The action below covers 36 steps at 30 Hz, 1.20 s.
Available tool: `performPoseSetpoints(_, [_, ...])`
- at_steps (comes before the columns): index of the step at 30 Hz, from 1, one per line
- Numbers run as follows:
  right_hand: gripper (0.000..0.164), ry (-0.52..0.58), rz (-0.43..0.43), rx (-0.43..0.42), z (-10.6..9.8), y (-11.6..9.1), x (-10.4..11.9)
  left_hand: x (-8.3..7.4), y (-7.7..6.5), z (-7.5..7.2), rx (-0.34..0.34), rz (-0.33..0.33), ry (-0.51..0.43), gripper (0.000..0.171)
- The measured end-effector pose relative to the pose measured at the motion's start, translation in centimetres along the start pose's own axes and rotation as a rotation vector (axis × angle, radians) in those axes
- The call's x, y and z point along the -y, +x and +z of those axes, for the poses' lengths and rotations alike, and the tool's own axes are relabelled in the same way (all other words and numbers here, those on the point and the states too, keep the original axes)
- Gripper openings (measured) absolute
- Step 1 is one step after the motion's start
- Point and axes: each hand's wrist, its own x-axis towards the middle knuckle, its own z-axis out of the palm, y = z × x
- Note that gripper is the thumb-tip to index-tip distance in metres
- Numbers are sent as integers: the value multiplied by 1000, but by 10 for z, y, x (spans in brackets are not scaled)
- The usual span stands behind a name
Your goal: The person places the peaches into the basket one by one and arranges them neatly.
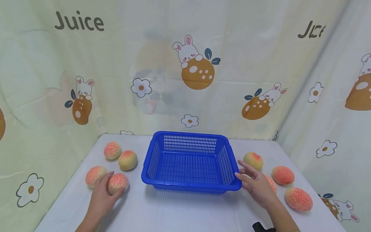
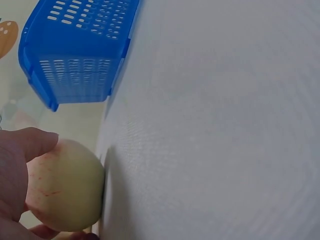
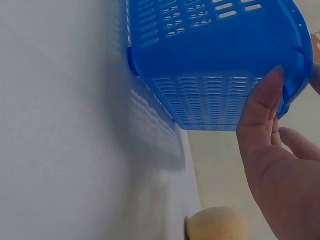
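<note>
My left hand (image 1: pixel 103 196) curls round a pink-speckled peach (image 1: pixel 118 184) at the left of the table; the left wrist view shows the peach's (image 2: pixel 67 186) paler side between thumb and fingers. On the right, my right hand (image 1: pixel 256 183) grips the rim of a blue plastic basket (image 1: pixel 191 185). In the right wrist view, one digit of the right hand (image 3: pixel 272 155) lies along the outside of the basket's (image 3: pixel 200 55) slotted end, with another fingertip beyond the rim. Inside the basket only its mesh floor shows.
Left of the basket lie a speckled peach (image 1: pixel 112 150), a yellow-red peach (image 1: pixel 128 160) and another peach (image 1: pixel 95 176) touching my left hand. On the right are a yellow peach (image 1: pixel 253 160), a partly hidden peach (image 1: pixel 271 184) and two redder ones (image 1: pixel 283 175). A black object (image 1: pixel 261 227) sits at the front edge.
</note>
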Motion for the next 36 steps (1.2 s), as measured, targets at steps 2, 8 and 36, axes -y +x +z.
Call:
performPoseSetpoints(2, [75,25,12,23,-2,2,0,1,1,0,2,1,-3,83])
performPoseSetpoints(8, [77,89,24,114,-8,7,-3,1,2,-1,21,-3,-30,81])
performPoseSetpoints(36, [76,241,9,237,-13,9,-7,3,7,-5,67,-82,-226,76])
